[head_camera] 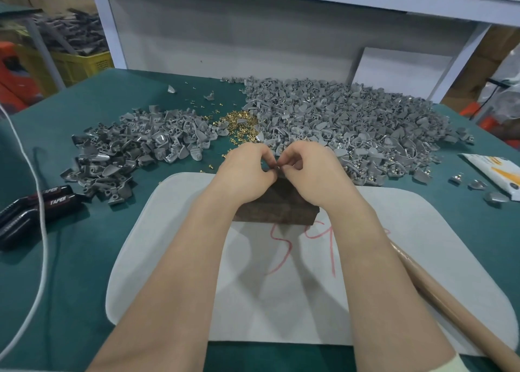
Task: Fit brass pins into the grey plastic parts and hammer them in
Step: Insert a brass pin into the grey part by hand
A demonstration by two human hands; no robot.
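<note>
A: Green felt-like bench cover (84, 259), white mat (281, 301) on it, dark wood block (275, 205) on the mat. Where's the work?

B: Over the block's far edge. Left hand (244, 171) and right hand (309, 169) are both curled, fingertips meeting, pinching a small piece (277, 167) betw. them. Only a grey sliver shows, so can't tell if a pin's in it.

A: Risks?

B: Pin going in crooked, I'd say, since the fingers hide the hole. Then it'd bend or crack the plastic under the hammer. Piece doesn't look seated on the block yet either, so a slip drops it into the loose stock.

A: Stock?

B: Brass pins (239, 121) are tiny, shiny, headed, prob. roll easily. They're heaped betw. two piles of grey parts, a left pile (135, 146) and a bigger right pile (351, 124). Hard moulded plastic, curved shells w/ small tubular bosses, some glossy.

A: Hammer?

B: Smooth tan handle (450, 301) lies just beside the right forearm, head out of view. An elbow could knock it.
</note>
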